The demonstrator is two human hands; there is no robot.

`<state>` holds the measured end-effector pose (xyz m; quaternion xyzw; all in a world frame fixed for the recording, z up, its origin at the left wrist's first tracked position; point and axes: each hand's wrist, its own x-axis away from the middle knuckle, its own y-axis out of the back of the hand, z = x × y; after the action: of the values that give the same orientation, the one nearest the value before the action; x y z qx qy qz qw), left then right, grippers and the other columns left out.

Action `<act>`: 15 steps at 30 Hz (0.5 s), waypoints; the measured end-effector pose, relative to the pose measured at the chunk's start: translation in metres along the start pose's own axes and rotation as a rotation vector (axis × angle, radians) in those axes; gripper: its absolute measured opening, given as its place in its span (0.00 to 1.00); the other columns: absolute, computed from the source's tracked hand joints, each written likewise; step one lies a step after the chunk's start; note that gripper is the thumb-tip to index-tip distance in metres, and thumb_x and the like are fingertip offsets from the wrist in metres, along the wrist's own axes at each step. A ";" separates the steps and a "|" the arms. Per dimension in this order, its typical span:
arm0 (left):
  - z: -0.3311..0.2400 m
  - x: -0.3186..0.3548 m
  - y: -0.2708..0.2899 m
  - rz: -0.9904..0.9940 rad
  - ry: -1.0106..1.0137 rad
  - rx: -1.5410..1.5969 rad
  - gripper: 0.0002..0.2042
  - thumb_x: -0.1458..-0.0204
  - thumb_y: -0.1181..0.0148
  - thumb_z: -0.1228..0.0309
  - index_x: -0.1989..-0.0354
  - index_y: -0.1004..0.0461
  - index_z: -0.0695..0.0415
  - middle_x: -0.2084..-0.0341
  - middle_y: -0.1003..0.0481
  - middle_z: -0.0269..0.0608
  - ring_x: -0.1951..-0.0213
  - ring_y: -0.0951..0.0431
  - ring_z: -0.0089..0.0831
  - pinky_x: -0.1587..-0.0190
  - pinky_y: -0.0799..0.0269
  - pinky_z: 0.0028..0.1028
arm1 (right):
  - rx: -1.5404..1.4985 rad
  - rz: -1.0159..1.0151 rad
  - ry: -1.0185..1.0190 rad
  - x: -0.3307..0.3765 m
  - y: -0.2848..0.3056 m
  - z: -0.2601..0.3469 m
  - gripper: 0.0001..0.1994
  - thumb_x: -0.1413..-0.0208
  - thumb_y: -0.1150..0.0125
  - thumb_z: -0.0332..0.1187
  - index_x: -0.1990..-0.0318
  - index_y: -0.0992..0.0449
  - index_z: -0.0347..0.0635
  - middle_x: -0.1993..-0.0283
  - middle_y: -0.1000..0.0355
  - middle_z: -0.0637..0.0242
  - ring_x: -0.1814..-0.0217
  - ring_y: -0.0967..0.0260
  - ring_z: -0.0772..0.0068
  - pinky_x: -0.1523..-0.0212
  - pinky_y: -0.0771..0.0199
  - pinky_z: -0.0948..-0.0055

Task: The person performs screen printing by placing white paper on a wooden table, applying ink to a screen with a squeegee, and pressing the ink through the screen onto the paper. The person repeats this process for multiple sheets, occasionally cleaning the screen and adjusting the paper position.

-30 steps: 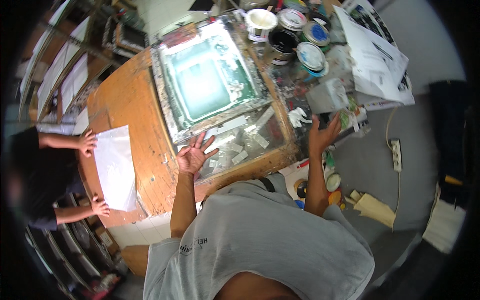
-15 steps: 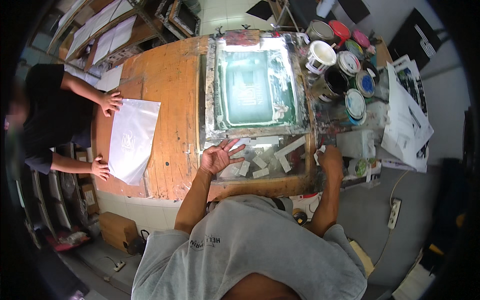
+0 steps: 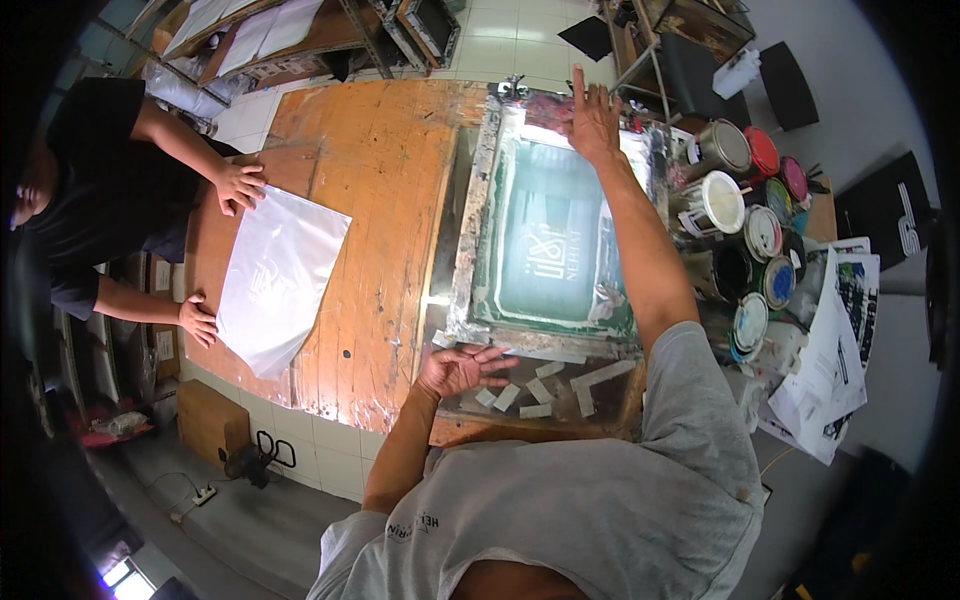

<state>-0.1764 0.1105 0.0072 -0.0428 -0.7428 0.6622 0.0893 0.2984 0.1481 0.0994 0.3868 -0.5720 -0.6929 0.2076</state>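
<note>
In front of me on the table lies a screen printing frame [image 3: 478, 240] with green mesh and a pale printed design in it. My right arm reaches across the frame's right side. At its far end, my right hand [image 3: 596, 125] has its fingers stretched out beside a red-stained wooden piece [image 3: 548, 110]. My left hand [image 3: 462, 370] is open, palm up with fingers spread, at the frame's near edge. Below the frame, several pale strips [image 3: 537, 411] lie on the glass surface. A translucent plastic sheet [image 3: 275, 270] with a white print rests under a co-worker's hands.
The co-worker [image 3: 105, 180] stands at the table's left end. Several open ink pots [image 3: 722, 200] crowd the right side, next to loose printed papers [image 3: 825, 350]. Shelves [image 3: 270, 50] stand beyond the wooden tabletop [image 3: 375, 200]. A cardboard box [image 3: 212, 425] sits on the floor.
My right hand has left the table's near right side, where it held something small and white, for the frame's far end. My view has shifted; my left hand stays open by the frame.
</note>
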 end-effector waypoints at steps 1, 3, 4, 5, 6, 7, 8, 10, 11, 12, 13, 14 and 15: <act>0.001 0.000 -0.001 0.016 -0.011 0.019 0.21 0.46 0.48 0.62 0.44 0.20 0.48 0.30 0.38 0.46 0.26 0.49 0.57 0.29 0.53 0.62 | 0.004 0.129 -0.053 -0.007 -0.006 0.002 0.56 0.51 0.25 0.39 0.22 0.62 0.50 0.41 0.31 0.45 0.35 0.35 0.43 0.33 0.46 0.34; -0.001 0.001 0.000 0.006 -0.011 0.053 0.20 0.44 0.49 0.62 0.45 0.19 0.46 0.29 0.38 0.45 0.26 0.50 0.58 0.29 0.55 0.62 | -0.091 0.173 -0.086 -0.006 -0.011 0.001 0.52 0.51 0.26 0.34 0.23 0.57 0.51 0.45 0.30 0.46 0.38 0.33 0.46 0.37 0.40 0.40; 0.000 0.001 0.001 0.008 -0.008 0.064 0.20 0.44 0.49 0.62 0.44 0.19 0.46 0.29 0.39 0.45 0.26 0.51 0.58 0.29 0.55 0.62 | -0.104 0.122 -0.038 0.003 -0.011 -0.002 0.49 0.52 0.26 0.33 0.24 0.52 0.51 0.47 0.29 0.47 0.41 0.32 0.46 0.38 0.38 0.43; 0.001 0.002 0.002 0.010 -0.001 0.076 0.20 0.44 0.49 0.62 0.44 0.20 0.46 0.29 0.39 0.45 0.25 0.51 0.58 0.29 0.55 0.62 | -0.117 0.071 0.007 0.009 -0.011 -0.007 0.47 0.52 0.27 0.31 0.25 0.48 0.50 0.49 0.29 0.48 0.43 0.31 0.47 0.39 0.36 0.45; -0.001 -0.001 0.005 0.053 -0.006 0.067 0.20 0.43 0.49 0.62 0.44 0.20 0.45 0.29 0.38 0.44 0.25 0.53 0.59 0.29 0.55 0.62 | -0.172 -0.113 0.123 0.015 -0.012 -0.009 0.34 0.54 0.29 0.25 0.36 0.31 0.46 0.54 0.28 0.53 0.49 0.30 0.48 0.45 0.31 0.53; 0.000 0.000 0.005 0.036 0.000 0.074 0.20 0.43 0.49 0.62 0.44 0.20 0.45 0.29 0.38 0.43 0.25 0.53 0.59 0.29 0.55 0.62 | -0.226 -0.096 0.139 0.024 -0.012 -0.014 0.30 0.54 0.31 0.24 0.39 0.29 0.45 0.55 0.28 0.54 0.49 0.30 0.48 0.46 0.31 0.54; 0.002 0.002 0.006 0.018 0.005 0.082 0.20 0.43 0.49 0.61 0.44 0.20 0.45 0.29 0.38 0.43 0.25 0.53 0.59 0.29 0.55 0.62 | -0.280 -0.079 0.155 0.039 -0.010 -0.019 0.26 0.54 0.32 0.23 0.43 0.27 0.43 0.55 0.27 0.54 0.50 0.29 0.48 0.47 0.30 0.54; 0.001 0.003 0.007 0.008 0.015 0.083 0.19 0.43 0.48 0.61 0.45 0.19 0.44 0.29 0.38 0.42 0.25 0.54 0.60 0.29 0.55 0.62 | -0.331 -0.119 0.147 0.051 -0.003 -0.027 0.22 0.54 0.34 0.21 0.48 0.25 0.42 0.56 0.26 0.55 0.52 0.29 0.47 0.50 0.29 0.54; 0.001 0.003 0.009 0.012 0.016 0.086 0.19 0.43 0.48 0.61 0.45 0.19 0.43 0.29 0.38 0.42 0.25 0.54 0.60 0.29 0.54 0.62 | -0.328 -0.166 0.126 0.057 -0.005 -0.038 0.21 0.54 0.35 0.20 0.49 0.25 0.42 0.57 0.25 0.56 0.53 0.29 0.48 0.51 0.29 0.53; 0.000 0.002 0.010 0.021 0.023 0.084 0.19 0.43 0.48 0.61 0.46 0.19 0.42 0.29 0.38 0.42 0.25 0.54 0.61 0.29 0.54 0.62 | -0.322 -0.219 0.101 0.062 -0.006 -0.046 0.21 0.54 0.36 0.19 0.50 0.25 0.42 0.58 0.24 0.56 0.54 0.29 0.48 0.52 0.29 0.52; -0.001 0.000 0.008 0.028 0.021 0.073 0.19 0.43 0.48 0.61 0.46 0.18 0.42 0.29 0.38 0.42 0.25 0.54 0.61 0.29 0.54 0.62 | -0.301 -0.224 0.090 0.066 -0.012 -0.049 0.21 0.54 0.36 0.19 0.50 0.25 0.42 0.58 0.24 0.56 0.54 0.28 0.48 0.52 0.29 0.52; -0.002 0.000 0.007 0.035 0.018 0.062 0.18 0.44 0.48 0.61 0.47 0.18 0.42 0.29 0.38 0.42 0.25 0.54 0.61 0.29 0.54 0.62 | -0.280 -0.228 0.079 0.071 -0.018 -0.051 0.21 0.55 0.36 0.19 0.50 0.25 0.42 0.58 0.23 0.56 0.55 0.28 0.48 0.52 0.29 0.52; -0.003 -0.001 0.005 0.041 0.011 0.050 0.18 0.44 0.48 0.61 0.47 0.18 0.41 0.29 0.37 0.42 0.25 0.54 0.61 0.29 0.54 0.62 | -0.262 -0.232 0.072 0.074 -0.024 -0.051 0.21 0.55 0.36 0.18 0.50 0.24 0.42 0.59 0.23 0.55 0.56 0.28 0.48 0.53 0.29 0.51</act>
<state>-0.1753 0.1136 0.0022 -0.0596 -0.7244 0.6820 0.0809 0.2959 0.0677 0.0522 0.4445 -0.4205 -0.7665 0.1952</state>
